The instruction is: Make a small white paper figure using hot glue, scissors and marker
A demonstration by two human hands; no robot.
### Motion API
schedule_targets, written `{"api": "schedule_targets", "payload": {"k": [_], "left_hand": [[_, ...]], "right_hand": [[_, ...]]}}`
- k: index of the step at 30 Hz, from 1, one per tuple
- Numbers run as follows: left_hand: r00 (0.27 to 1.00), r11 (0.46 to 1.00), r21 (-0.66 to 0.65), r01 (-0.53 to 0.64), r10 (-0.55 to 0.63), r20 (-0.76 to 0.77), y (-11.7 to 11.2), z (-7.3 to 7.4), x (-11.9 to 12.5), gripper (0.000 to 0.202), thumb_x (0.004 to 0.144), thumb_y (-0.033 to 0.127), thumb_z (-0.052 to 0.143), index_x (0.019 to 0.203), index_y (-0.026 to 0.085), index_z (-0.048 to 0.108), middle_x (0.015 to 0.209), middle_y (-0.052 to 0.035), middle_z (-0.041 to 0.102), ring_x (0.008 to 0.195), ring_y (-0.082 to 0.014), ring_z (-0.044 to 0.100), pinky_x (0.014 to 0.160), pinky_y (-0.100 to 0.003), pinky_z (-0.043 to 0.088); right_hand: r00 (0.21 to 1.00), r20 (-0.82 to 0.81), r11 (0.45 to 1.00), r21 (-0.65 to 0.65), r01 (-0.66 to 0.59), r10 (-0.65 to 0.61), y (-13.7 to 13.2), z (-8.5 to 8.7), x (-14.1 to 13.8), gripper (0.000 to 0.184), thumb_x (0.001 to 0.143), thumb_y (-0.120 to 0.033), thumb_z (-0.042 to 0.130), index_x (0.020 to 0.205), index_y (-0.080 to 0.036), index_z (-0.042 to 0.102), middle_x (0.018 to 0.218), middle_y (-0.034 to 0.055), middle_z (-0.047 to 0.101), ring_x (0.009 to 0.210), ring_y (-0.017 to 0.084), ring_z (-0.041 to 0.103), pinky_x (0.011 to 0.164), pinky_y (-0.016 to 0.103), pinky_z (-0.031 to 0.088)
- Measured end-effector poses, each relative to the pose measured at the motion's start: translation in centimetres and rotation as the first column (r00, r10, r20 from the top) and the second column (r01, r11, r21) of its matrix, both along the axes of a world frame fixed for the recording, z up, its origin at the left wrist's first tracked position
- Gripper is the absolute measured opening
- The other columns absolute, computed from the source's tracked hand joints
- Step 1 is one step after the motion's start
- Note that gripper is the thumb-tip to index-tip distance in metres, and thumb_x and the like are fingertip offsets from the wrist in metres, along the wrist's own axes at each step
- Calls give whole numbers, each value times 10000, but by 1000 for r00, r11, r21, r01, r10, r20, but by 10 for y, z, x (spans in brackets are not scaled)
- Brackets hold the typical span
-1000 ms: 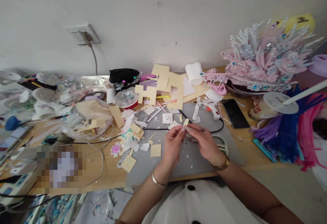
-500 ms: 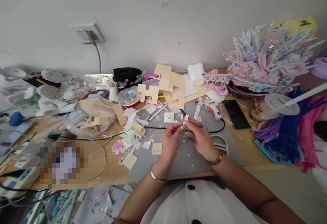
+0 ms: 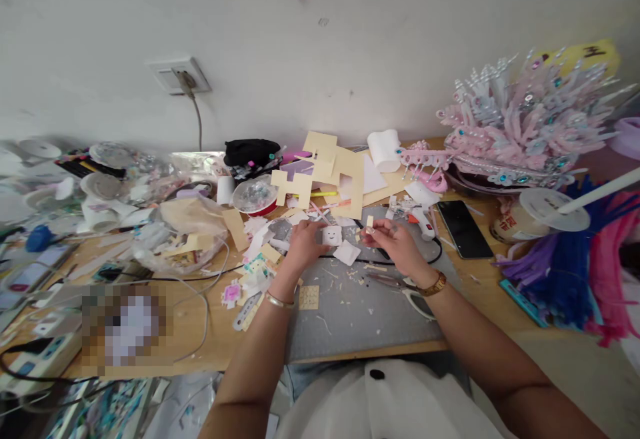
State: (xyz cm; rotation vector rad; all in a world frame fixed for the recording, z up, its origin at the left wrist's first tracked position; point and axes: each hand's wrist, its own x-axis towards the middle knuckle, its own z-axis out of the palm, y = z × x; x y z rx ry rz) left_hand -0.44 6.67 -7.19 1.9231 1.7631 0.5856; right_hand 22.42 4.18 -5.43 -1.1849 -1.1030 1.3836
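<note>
My left hand (image 3: 304, 244) reaches over the left part of the grey cutting mat (image 3: 350, 325), thumb and fingers apart. It is beside a small white square with a drawn smiling face (image 3: 332, 236); I cannot tell whether it touches it. My right hand (image 3: 395, 244) pinches a small cream foam piece (image 3: 369, 223) between thumb and fingers, above the mat. A blank white square (image 3: 347, 252) lies between the hands. Scissors (image 3: 419, 304) rest below my right wrist, partly hidden by it. A cream tile with a drawn pattern (image 3: 309, 297) lies near my left wrist.
Cut cream sheets (image 3: 325, 159) and a white glue gun (image 3: 424, 223) lie at the back. A phone (image 3: 464, 229), a lidded drink cup (image 3: 540, 215) and a pink jewelled headdress (image 3: 520, 125) stand right. Cables, scraps and a power strip (image 3: 50, 352) crowd the left.
My hands were together over the mat and have moved apart. The left went left and away from me, towards the smiling square; the right keeps the cream piece. The blank square shows more fully.
</note>
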Motion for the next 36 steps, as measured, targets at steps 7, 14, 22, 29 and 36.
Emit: {"api": "schedule_targets", "payload": {"k": [7,14,22,29,36], "left_hand": [[988,1000,-9,23,-22,155,1,-9,-3,453,563,85,795,981,190,656,1000,-63,661,968,-265,597,897,-396,456],[904,993,-115,40,13,427,-4,-4,-3,410,563,87,733,936,202,607,724,56,598,709,-155,580,712,-281,452],[562,973,-197,120,97,822,-4,8,-9,603,516,229,852,1041,209,555,664,61,587,624,-128,591,620,-238,480],[412,991,-72,113,19,911,-13,18,0,598,492,209,874,990,239,544,751,20,672,682,-150,648,632,-252,516],[451,997,17,69,-46,891,-19,23,5,562,525,246,872,953,255,508,692,24,691,729,-185,691,694,-302,538]], "right_hand": [[995,91,998,33,-55,52,-1,-6,4,316,699,-488,768,827,-213,676,725,5,718,605,172,672,634,328,586],[961,274,988,131,-82,43,-1,-12,10,311,796,-484,675,894,-206,776,671,31,721,618,191,676,622,312,539],[934,355,951,296,-92,-20,-1,7,10,295,859,-452,627,949,-231,799,731,39,737,629,181,662,603,299,518],[902,390,825,561,-73,-186,-19,32,-1,226,929,-332,579,950,-235,781,841,63,752,711,185,677,647,311,544],[830,437,585,792,-173,-346,-31,35,-7,218,928,-155,575,993,-264,752,838,41,738,786,190,650,728,346,544]]}}
